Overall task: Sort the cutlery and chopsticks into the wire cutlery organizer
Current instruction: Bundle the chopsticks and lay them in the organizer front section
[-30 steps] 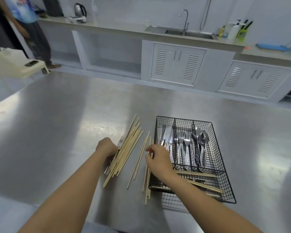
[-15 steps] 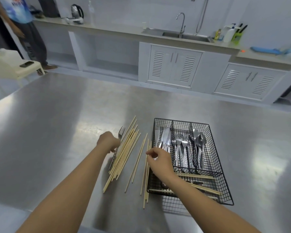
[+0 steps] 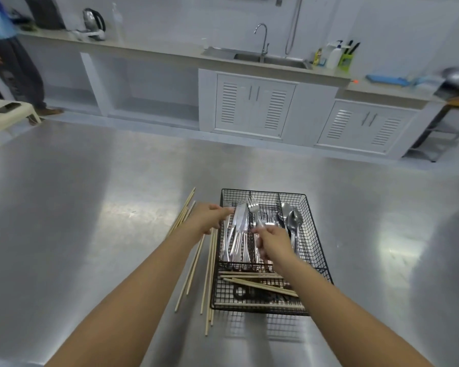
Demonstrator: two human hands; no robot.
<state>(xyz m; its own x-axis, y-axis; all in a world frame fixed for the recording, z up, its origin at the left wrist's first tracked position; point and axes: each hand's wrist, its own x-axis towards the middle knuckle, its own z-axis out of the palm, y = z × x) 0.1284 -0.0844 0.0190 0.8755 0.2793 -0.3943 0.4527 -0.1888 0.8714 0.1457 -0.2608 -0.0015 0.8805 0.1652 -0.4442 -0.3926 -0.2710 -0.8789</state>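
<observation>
In the head view, a fork [image 3: 254, 207] is held by its handle in the pinched fingers of the right hand [image 3: 272, 241], tines raised over the far end of the middle compartment of the wire cutlery organizer [image 3: 319, 250]. The left hand [image 3: 208, 217] is stretched to the organizer's left rim with fingers loosely extended; whether anything is grasped by it cannot be told. The organizer sits near the front edge of the steel desk [image 3: 90, 207], slightly right of centre.

3 long compartments are seen: knives [image 3: 237, 234] at the left, forks [image 3: 268, 221] in the middle, spoons [image 3: 292, 221] at the right. A few chopsticks [image 3: 260, 286] lie across the near cross compartment. Loose chopsticks [image 3: 208, 274] remain on the desk, just beside the organizer's left wall.

The step is judged to be the placing of the fork. It would be done well if the fork were lowered parallel to the other forks, tines toward the far end, and released only once the handle is below the dividers. The organizer could be steadied at its rim so it is not pushed onto the loose chopsticks.
</observation>
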